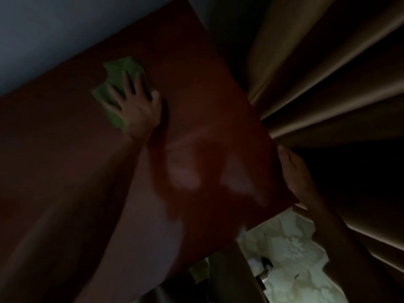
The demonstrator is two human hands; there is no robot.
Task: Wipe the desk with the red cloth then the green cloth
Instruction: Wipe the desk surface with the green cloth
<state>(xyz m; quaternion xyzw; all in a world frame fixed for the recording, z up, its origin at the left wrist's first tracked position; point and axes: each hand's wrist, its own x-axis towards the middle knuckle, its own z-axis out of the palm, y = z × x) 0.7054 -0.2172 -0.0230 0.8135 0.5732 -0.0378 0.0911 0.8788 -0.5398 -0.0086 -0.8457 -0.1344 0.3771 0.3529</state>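
The dark reddish-brown desk [196, 106] fills the middle of the dim head view. A green cloth [118, 73] lies on the desk's far left part. My left hand [135, 103] presses flat on it with fingers spread and straight. My right hand [293, 171] rests at the desk's right edge, its thumb on top; its fingers are hidden behind the edge. I see no red cloth anywhere in this view.
Brown curtains [317, 73] hang close along the desk's right side. A pale wall [43, 40] backs the desk at the upper left. Patterned floor tiles [290, 248] show below the desk's near corner. The scene is very dark.
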